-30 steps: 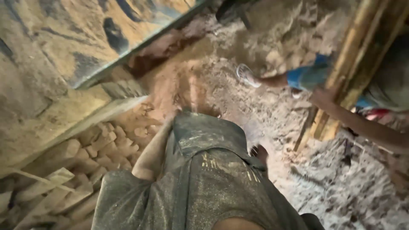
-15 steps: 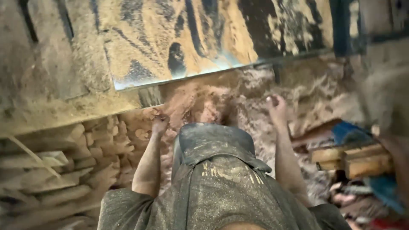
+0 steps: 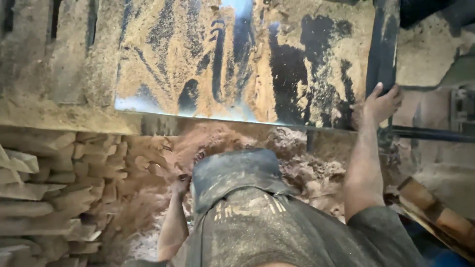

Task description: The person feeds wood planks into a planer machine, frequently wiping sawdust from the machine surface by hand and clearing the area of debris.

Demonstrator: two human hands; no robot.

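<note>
Right hand clasping dark post; left hand grip unclear, beside stacked wood.

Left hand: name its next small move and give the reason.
Probably push the left hand deeper into the reddish sawdust heap under the dusty metal table. It sits low at the heap's edge, while the right hand grips the dark upright post, apparently bracing.
</note>
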